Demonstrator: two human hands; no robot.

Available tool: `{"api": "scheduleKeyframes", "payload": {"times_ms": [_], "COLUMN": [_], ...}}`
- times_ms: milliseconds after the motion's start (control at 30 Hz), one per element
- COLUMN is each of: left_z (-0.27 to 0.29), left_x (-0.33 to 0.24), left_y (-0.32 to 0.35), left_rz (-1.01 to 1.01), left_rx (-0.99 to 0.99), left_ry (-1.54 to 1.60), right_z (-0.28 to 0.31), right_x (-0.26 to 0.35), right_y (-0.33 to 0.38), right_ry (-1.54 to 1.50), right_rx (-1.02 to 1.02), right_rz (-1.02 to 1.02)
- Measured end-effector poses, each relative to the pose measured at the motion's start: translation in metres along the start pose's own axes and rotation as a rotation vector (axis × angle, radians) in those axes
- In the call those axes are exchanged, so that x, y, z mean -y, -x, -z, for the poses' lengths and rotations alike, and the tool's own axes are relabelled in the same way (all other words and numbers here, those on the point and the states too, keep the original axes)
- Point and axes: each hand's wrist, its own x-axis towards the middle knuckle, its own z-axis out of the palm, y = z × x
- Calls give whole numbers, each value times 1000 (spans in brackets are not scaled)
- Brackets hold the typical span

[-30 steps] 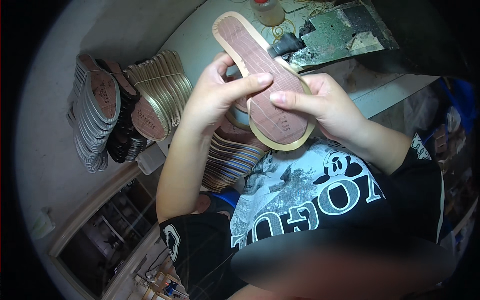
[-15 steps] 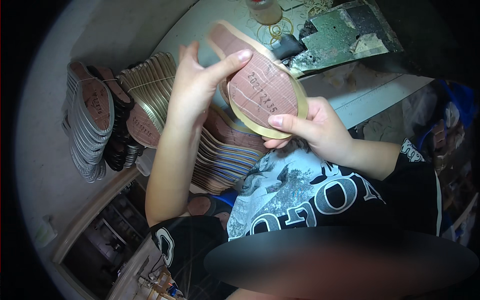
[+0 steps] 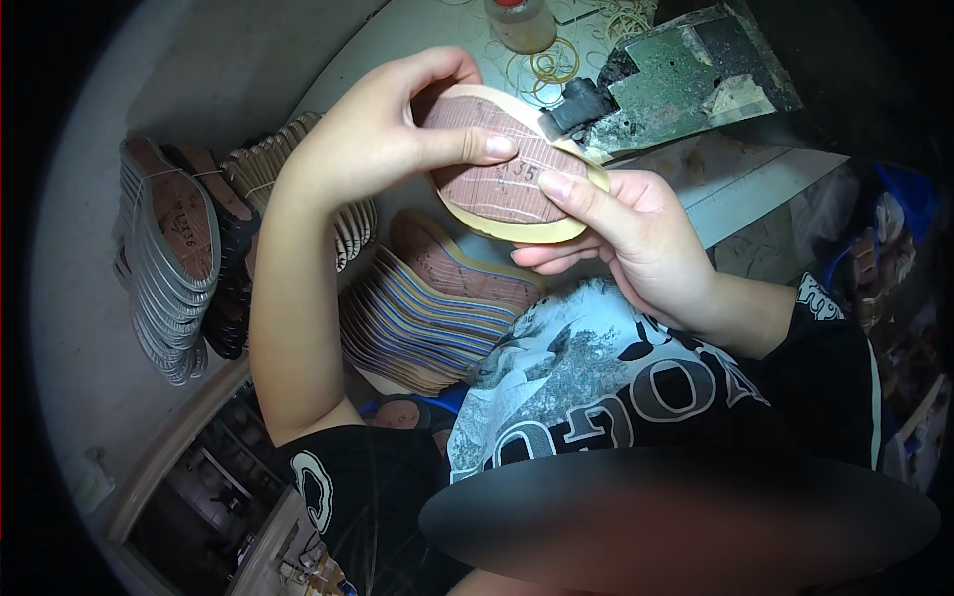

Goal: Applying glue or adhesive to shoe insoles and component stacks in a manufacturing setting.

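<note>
In the head view, I have one insole [image 3: 487,189] up in front of me between my two hands, over the near edge of a pale table [image 3: 437,40], its brownish-red, finely lined face turned to me and a yellow rim running along its lower edge. My left hand [image 3: 373,129] is closed on its left part, thumb pressed flat on the face and the other fingers bent over the far edge, where I can't see their tips. My right hand [image 3: 636,223] pinches the right end, thumb on the face close to the left thumb, fingers underneath. Just beyond the insole's upper edge is a black fitting [image 3: 576,107] on a worn green machine [image 3: 676,79]; I can't tell whether the two touch. Farther back on the table are loose rubber bands [image 3: 553,65] and a bottle [image 3: 523,32] with a red top. Below my hands, close to my printed shirt [image 3: 636,397], a stack of insoles [image 3: 427,313] leans in overlapping layers with tan and blue edges. Off to my left are a silver bundle [image 3: 164,288], a black bundle [image 3: 234,323] and a gold bundle [image 3: 356,233], the gold one partly behind my left forearm.
</note>
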Motion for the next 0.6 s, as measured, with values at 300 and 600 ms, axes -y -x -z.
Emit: {"api": "scheduleKeyframes", "payload": {"times_ms": [300, 600], "left_z": [-27, -37], "left_x": [6, 8], "left_y": [31, 40], "left_rz": [167, 162], "left_rx": [-203, -260], "left_ry": [41, 120], "right_z": [9, 13], "right_x": [4, 3], "right_y": [-6, -19], "right_ry": [144, 211], "right_rx": [42, 76], "right_rz": [66, 117]}}
